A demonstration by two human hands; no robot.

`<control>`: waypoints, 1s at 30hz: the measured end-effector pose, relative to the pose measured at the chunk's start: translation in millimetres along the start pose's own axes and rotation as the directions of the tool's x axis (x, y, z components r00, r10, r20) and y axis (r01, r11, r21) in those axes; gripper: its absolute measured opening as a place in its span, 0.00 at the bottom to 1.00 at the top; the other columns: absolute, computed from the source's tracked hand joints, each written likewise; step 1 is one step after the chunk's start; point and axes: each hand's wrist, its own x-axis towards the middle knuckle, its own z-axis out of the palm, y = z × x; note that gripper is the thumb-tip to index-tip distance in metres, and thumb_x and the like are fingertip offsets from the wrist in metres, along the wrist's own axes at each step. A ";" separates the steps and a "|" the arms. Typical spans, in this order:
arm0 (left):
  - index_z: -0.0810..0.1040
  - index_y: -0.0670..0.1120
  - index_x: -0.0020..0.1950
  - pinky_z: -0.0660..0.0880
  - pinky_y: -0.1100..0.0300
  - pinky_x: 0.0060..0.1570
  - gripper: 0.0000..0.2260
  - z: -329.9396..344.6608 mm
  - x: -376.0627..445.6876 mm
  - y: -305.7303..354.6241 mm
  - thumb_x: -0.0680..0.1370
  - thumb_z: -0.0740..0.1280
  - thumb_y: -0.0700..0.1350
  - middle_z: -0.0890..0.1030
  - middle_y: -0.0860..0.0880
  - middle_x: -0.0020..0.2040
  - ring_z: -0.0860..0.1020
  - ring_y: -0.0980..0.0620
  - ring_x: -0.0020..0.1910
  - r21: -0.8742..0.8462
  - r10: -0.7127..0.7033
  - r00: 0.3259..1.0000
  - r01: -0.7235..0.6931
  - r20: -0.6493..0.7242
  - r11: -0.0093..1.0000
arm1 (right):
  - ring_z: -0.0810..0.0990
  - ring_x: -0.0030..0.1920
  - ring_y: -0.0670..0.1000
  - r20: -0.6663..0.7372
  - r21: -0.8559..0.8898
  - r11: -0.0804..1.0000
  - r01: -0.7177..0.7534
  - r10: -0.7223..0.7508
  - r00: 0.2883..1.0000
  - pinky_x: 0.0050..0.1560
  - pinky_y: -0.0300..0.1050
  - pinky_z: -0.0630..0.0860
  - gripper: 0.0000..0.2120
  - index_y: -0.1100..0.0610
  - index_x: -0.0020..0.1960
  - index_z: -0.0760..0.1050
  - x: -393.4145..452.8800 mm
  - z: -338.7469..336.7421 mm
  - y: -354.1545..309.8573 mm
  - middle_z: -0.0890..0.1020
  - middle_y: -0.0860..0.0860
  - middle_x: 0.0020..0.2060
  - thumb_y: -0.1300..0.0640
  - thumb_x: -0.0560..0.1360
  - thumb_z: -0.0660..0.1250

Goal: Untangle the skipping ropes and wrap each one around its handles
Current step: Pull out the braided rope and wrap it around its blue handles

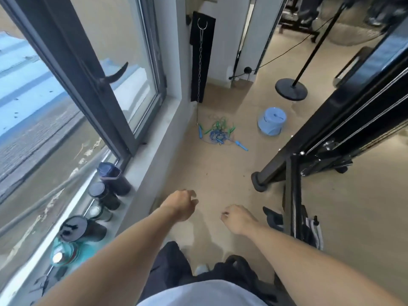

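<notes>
Thin blue-green skipping ropes lie knotted on smooth floor.

Tangled blue and green plastic skipping ropes lie on smooth matt beige flooring; glossy black metal frame; shiny steel chain

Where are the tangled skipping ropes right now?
In the head view the skipping ropes lie in a heap on the floor ahead, below the hanging chain and left of the blue bucket, beyond both hands.
</notes>
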 end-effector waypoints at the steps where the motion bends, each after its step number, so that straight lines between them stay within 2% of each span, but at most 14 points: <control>1: 0.76 0.49 0.66 0.72 0.55 0.62 0.15 -10.2 21.4 1.1 0.83 0.59 0.51 0.78 0.44 0.66 0.75 0.42 0.65 0.003 0.014 1.000 -0.014 0.004 1.000 | 0.80 0.60 0.59 -0.002 0.002 1.000 -0.006 0.006 1.000 0.56 0.45 0.76 0.17 0.57 0.60 0.82 16.1 -15.1 -3.3 0.83 0.55 0.59 0.52 0.81 0.59; 3: 0.78 0.49 0.63 0.73 0.55 0.60 0.13 -31.5 64.3 3.3 0.82 0.59 0.50 0.80 0.44 0.64 0.77 0.42 0.63 0.005 0.035 0.999 -0.035 0.013 0.999 | 0.81 0.55 0.60 -0.011 -0.004 1.000 -0.022 0.022 1.000 0.51 0.46 0.76 0.14 0.55 0.47 0.83 52.1 -43.9 -7.9 0.84 0.55 0.50 0.52 0.80 0.59; 5: 0.79 0.50 0.62 0.73 0.54 0.59 0.13 -54.2 107.5 5.8 0.82 0.59 0.51 0.80 0.43 0.63 0.77 0.41 0.62 0.011 0.059 0.998 -0.059 0.016 0.998 | 0.79 0.46 0.59 -0.027 0.000 0.999 -0.052 0.052 0.998 0.38 0.46 0.69 0.17 0.53 0.32 0.72 91.0 -71.1 -12.0 0.79 0.53 0.36 0.54 0.79 0.59; 7: 0.78 0.50 0.63 0.73 0.54 0.59 0.13 -76.9 150.5 9.1 0.82 0.59 0.51 0.80 0.43 0.63 0.77 0.40 0.63 0.031 0.080 0.996 -0.081 0.029 0.996 | 0.76 0.41 0.58 -0.047 0.018 0.996 -0.091 0.091 0.995 0.35 0.47 0.65 0.19 0.54 0.29 0.67 126.5 -97.7 -17.5 0.75 0.50 0.31 0.54 0.79 0.60; 9: 0.78 0.50 0.64 0.73 0.54 0.61 0.14 -99.1 192.6 12.5 0.82 0.59 0.51 0.80 0.43 0.64 0.77 0.40 0.63 0.048 0.095 0.994 -0.098 0.059 0.994 | 0.77 0.41 0.58 -0.054 0.055 0.992 -0.114 0.117 0.992 0.36 0.46 0.65 0.18 0.54 0.30 0.68 159.9 -123.9 -21.4 0.76 0.50 0.32 0.54 0.79 0.60; 11: 0.78 0.50 0.64 0.74 0.53 0.61 0.14 -120.5 230.8 18.4 0.82 0.59 0.51 0.79 0.44 0.65 0.77 0.40 0.63 0.067 0.102 0.990 -0.109 0.100 0.992 | 0.78 0.44 0.56 -0.059 0.102 0.986 -0.135 0.142 0.988 0.39 0.45 0.68 0.15 0.54 0.35 0.72 191.1 -147.8 -22.9 0.81 0.53 0.39 0.51 0.79 0.60; 16: 0.77 0.50 0.65 0.73 0.52 0.61 0.15 -168.0 322.5 51.4 0.83 0.58 0.52 0.78 0.44 0.66 0.76 0.40 0.63 0.113 0.140 0.975 -0.160 0.173 0.981 | 0.81 0.53 0.59 -0.037 0.207 0.957 -0.203 0.215 0.976 0.48 0.43 0.71 0.11 0.50 0.39 0.72 255.3 -199.4 -18.8 0.79 0.50 0.45 0.47 0.77 0.58; 17: 0.76 0.50 0.66 0.73 0.52 0.62 0.15 -174.6 337.0 59.3 0.83 0.58 0.52 0.77 0.44 0.66 0.76 0.40 0.64 0.119 0.144 0.972 -0.168 0.183 0.979 | 0.81 0.58 0.58 -0.028 0.219 0.951 -0.217 0.228 0.973 0.52 0.43 0.73 0.11 0.48 0.44 0.78 265.0 -207.8 -15.6 0.81 0.49 0.49 0.47 0.77 0.59; 18: 0.76 0.50 0.67 0.73 0.52 0.62 0.15 -179.7 349.9 67.0 0.83 0.58 0.52 0.77 0.44 0.67 0.76 0.40 0.64 0.124 0.146 0.970 -0.172 0.193 0.977 | 0.80 0.62 0.56 -0.025 0.231 0.947 -0.225 0.237 0.971 0.58 0.42 0.74 0.13 0.49 0.53 0.82 273.7 -216.4 -12.6 0.83 0.49 0.56 0.46 0.78 0.60; 19: 0.75 0.50 0.67 0.72 0.52 0.63 0.16 -185.2 370.2 77.1 0.83 0.58 0.52 0.76 0.44 0.68 0.75 0.40 0.65 0.130 0.148 0.968 -0.176 0.203 0.976 | 0.79 0.65 0.54 -0.031 0.242 0.942 -0.233 0.247 0.968 0.64 0.42 0.73 0.18 0.50 0.63 0.81 287.4 -230.2 -7.1 0.81 0.49 0.63 0.46 0.79 0.61; 21: 0.74 0.49 0.70 0.71 0.52 0.65 0.17 -196.1 411.7 97.6 0.83 0.59 0.53 0.75 0.43 0.69 0.74 0.41 0.67 0.142 0.151 0.965 -0.184 0.213 0.973 | 0.76 0.67 0.54 -0.044 0.214 0.948 -0.234 0.249 0.968 0.68 0.43 0.71 0.21 0.51 0.69 0.77 315.3 -262.6 3.8 0.79 0.50 0.68 0.45 0.79 0.61; 25: 0.72 0.49 0.72 0.69 0.52 0.67 0.20 -220.6 493.1 139.8 0.83 0.59 0.54 0.74 0.42 0.71 0.72 0.40 0.69 0.133 0.120 0.973 -0.148 0.199 0.980 | 0.78 0.65 0.56 -0.062 0.150 0.967 -0.207 0.218 0.974 0.61 0.42 0.72 0.18 0.54 0.65 0.79 372.9 -332.5 36.5 0.81 0.52 0.64 0.47 0.80 0.61; 28: 0.71 0.49 0.72 0.71 0.49 0.66 0.20 -239.2 541.4 172.7 0.82 0.59 0.55 0.75 0.42 0.70 0.73 0.40 0.68 0.079 0.080 0.979 -0.096 0.185 0.992 | 0.81 0.58 0.57 -0.051 0.150 0.965 -0.216 0.226 0.973 0.56 0.44 0.76 0.16 0.55 0.58 0.81 405.5 -384.5 63.7 0.84 0.54 0.59 0.47 0.80 0.61; 30: 0.72 0.50 0.72 0.72 0.49 0.65 0.20 -250.3 565.4 191.5 0.82 0.59 0.55 0.75 0.43 0.70 0.74 0.41 0.67 0.050 0.086 0.980 -0.096 0.180 0.994 | 0.81 0.57 0.57 -0.058 0.129 0.969 -0.208 0.217 0.974 0.56 0.45 0.76 0.14 0.55 0.56 0.81 420.6 -415.9 75.8 0.83 0.54 0.57 0.49 0.80 0.61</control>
